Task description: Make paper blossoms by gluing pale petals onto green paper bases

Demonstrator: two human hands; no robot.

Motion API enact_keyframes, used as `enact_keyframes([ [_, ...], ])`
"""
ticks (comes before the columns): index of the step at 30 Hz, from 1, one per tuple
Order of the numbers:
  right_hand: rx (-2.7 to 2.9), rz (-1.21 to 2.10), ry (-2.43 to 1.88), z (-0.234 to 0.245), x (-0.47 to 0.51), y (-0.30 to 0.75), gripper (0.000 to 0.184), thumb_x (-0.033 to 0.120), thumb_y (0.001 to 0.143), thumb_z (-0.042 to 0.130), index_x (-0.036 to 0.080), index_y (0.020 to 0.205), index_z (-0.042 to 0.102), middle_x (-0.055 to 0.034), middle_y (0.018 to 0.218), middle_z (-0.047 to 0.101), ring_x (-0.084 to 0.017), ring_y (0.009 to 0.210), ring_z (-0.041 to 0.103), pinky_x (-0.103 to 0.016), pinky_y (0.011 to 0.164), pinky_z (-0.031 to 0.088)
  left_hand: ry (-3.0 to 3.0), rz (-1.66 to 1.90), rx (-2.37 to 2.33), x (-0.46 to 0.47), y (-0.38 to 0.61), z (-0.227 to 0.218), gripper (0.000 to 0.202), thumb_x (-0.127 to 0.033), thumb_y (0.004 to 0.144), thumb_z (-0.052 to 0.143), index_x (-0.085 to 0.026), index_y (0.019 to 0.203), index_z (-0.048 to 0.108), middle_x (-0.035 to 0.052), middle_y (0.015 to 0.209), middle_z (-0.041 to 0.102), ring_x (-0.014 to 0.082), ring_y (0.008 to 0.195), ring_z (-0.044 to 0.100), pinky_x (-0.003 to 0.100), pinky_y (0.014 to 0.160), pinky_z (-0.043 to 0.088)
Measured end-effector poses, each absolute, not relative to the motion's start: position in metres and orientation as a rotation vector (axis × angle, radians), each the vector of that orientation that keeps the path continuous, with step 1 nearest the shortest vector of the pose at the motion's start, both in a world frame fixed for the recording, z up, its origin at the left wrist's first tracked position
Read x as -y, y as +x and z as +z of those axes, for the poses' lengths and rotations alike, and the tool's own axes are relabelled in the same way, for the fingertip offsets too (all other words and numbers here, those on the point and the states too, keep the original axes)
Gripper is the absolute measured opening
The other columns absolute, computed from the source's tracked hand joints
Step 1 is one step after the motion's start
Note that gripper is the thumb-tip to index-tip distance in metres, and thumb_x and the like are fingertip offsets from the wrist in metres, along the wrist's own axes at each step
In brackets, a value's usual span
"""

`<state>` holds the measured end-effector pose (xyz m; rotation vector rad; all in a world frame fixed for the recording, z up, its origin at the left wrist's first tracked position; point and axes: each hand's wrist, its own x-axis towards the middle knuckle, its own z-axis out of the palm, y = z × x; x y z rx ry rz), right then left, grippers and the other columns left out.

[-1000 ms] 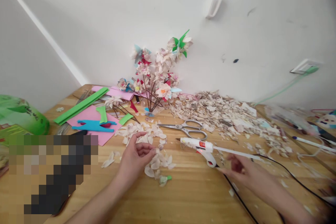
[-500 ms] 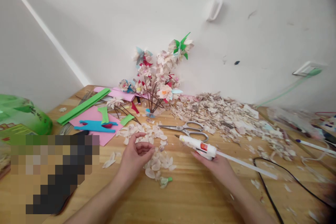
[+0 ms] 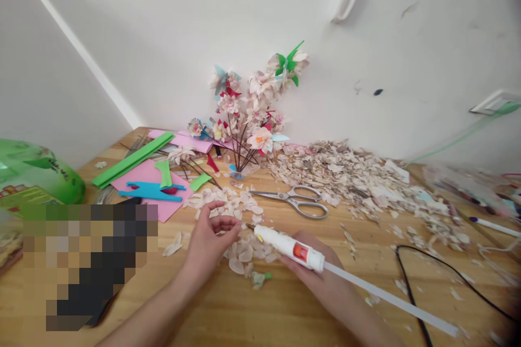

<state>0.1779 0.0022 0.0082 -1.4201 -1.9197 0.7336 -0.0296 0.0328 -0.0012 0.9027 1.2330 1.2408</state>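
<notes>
My right hand [image 3: 311,263] is wrapped round a white hot glue gun [image 3: 287,246], a long glue stick [image 3: 391,290] jutting from its back end. The gun's nozzle points left and is close to the fingertips of my left hand [image 3: 214,236]. Thumb and fingers of that hand are pinched together; what lies between them is too small to make out. Pale dried petals [image 3: 246,252] are spread on the table below and behind the left hand. A small pale bud with a green tip [image 3: 259,280] lies between my forearms.
Scissors [image 3: 299,200] lie beyond the glue gun. Behind them stands a bunch of petal flowers [image 3: 260,138] on stems. Petal scraps [image 3: 345,171] heap at right, near a black cable [image 3: 407,274]. Pink paper [image 3: 163,212], a green strip [image 3: 134,160] and a green bag [image 3: 40,171] are at left.
My right hand has brought the glue gun leftward, so its nozzle is now near the left fingertips. My left hand keeps its pinch. The camera view has shifted slightly.
</notes>
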Motion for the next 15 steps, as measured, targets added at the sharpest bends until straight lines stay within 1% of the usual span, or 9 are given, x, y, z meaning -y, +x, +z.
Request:
enact_keyframes([
  [3,1.913,0.744,-1.417,0.0055,-0.0019,0.1780,0.014,0.031,0.079,0.056,0.023,0.068,0.054,0.0015,0.066,0.056,-0.016,0.058,0.052,-0.026,0.053,0.037,0.879,1.239,-1.222,-0.0323,-0.0289,-0.0002,0.054,-0.023,0.058,0.072,-0.020,0.100,0.038,-0.0039,0.065,0.063,0.0145,0.064,0.061,0.033,0.061,0.054],
  [7,1.943,0.715,-1.441,0.0053,-0.0024,0.1776,0.018,0.032,0.080,0.055,0.022,0.066,0.050,0.0015,0.066,0.055,-0.016,0.058,0.051,-0.026,0.052,0.037,0.883,1.247,-1.214,-0.0317,-0.0282,0.0009,0.055,-0.023,0.057,0.072,-0.021,0.100,0.038,-0.0045,0.065,0.063,0.0147,0.065,0.062,0.032,0.062,0.054],
  [15,2.005,0.610,-1.461,0.0047,-0.0026,0.1790,0.022,0.033,0.082,0.053,0.022,0.065,0.047,0.0025,0.064,0.053,-0.015,0.057,0.051,-0.025,0.051,0.037,0.906,1.237,-1.226,-0.0316,-0.0285,-0.0017,0.055,-0.022,0.060,0.071,-0.020,0.102,0.036,-0.0038,0.067,0.063,0.0133,0.066,0.060,0.031,0.062,0.054],
])
